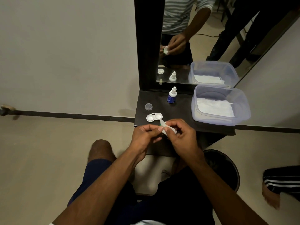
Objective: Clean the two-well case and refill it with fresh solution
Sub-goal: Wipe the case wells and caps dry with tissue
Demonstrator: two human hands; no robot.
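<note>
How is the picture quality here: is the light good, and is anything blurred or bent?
Head view: dim, soft light; wide-angle lens bends the mirror frame; the small item in both hands, left hand and right hand, is blurred; two-well case looks sharp.

Small pale item [164, 125] between both hands — mostly hidden by fingers [170, 125], identity unclear.
</note>
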